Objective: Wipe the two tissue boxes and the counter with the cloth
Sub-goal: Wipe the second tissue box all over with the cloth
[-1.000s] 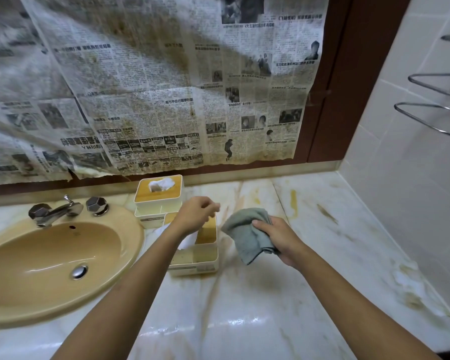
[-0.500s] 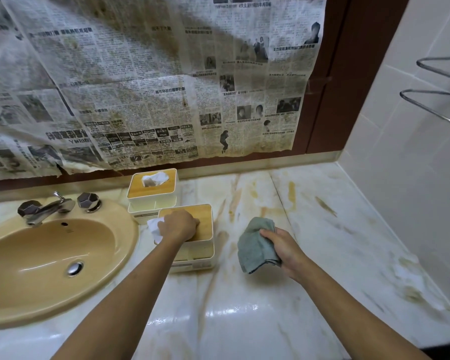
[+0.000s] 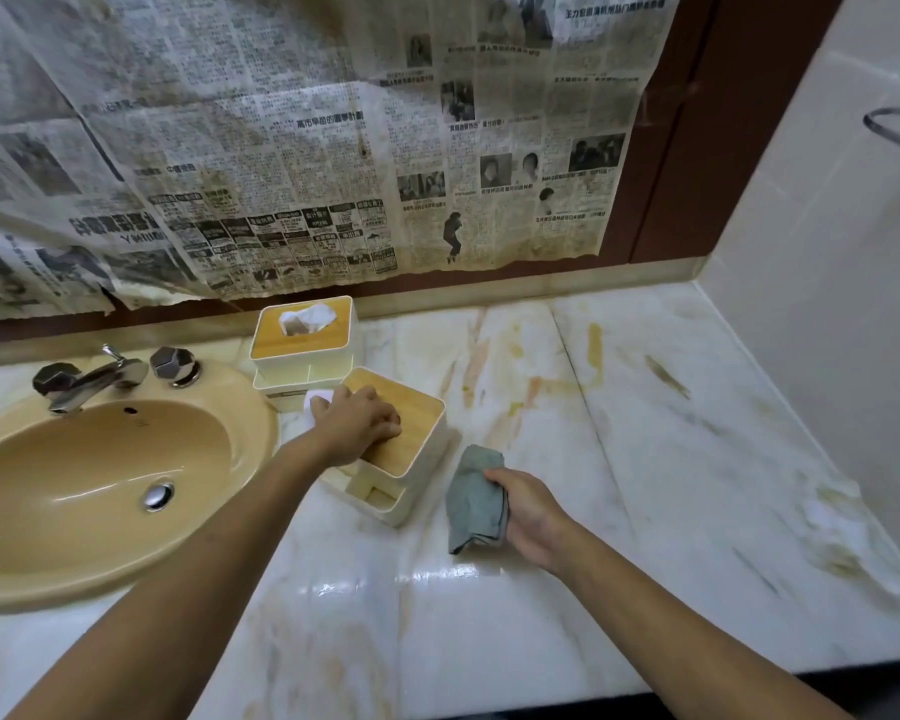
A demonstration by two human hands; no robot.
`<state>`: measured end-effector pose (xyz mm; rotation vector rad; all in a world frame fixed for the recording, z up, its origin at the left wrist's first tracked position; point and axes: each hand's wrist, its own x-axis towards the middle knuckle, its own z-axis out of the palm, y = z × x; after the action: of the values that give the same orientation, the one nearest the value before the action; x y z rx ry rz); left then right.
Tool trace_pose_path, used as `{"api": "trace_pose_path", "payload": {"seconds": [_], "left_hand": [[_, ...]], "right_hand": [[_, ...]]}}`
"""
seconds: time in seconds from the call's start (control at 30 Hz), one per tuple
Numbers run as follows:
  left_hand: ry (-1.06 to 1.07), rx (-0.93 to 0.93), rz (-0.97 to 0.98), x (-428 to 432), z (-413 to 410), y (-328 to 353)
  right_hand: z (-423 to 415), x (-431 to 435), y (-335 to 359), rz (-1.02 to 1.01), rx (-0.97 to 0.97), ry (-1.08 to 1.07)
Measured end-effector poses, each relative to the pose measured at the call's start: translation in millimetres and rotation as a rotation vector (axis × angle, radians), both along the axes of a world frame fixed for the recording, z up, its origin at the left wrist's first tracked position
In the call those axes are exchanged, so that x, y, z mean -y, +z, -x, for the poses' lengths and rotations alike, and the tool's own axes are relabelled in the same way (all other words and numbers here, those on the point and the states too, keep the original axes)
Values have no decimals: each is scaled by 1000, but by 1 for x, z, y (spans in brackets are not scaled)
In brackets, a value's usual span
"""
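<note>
Clasps the cloth (image 3: pixel 473 504) in right fingers (image 3: pixel 495 476), bunched, its lower end down on the counter (image 3: pixel 645 459), just right of the near box (image 3: pixel 417 449) at frame centre. Lays left fingers (image 3: pixel 336 402), bent, over that box's wooden lid, tips at a white tissue (image 3: pixel 315 400) by its left edge; cannot tell whether gripping or only pressing. Shows the near box turned askew, just below the far box (image 3: pixel 302 356), which stands against the wall. Leaves sink (image 3: pixel 100 485) and tap (image 3: pixel 92 379) at left, newspaper (image 3: pixel 281 148) across the top.
</note>
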<state>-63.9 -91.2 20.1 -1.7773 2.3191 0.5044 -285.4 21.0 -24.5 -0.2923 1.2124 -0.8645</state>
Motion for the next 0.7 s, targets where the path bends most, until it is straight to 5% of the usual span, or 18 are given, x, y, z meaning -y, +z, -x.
{"api": "trace_pose_path", "payload": {"seconds": [0.17,0.53,0.7], "left_hand": [[-133,56,-5,9,-11,-1],[16,-90,8,5,-4,-5],[86,-191,66,0,-3,-10]], "right_hand": [[-18,-5,-3,-38,131,-68],[-69,10,7,-104,386,-254],[-55,50,27,17,295,-306]]}}
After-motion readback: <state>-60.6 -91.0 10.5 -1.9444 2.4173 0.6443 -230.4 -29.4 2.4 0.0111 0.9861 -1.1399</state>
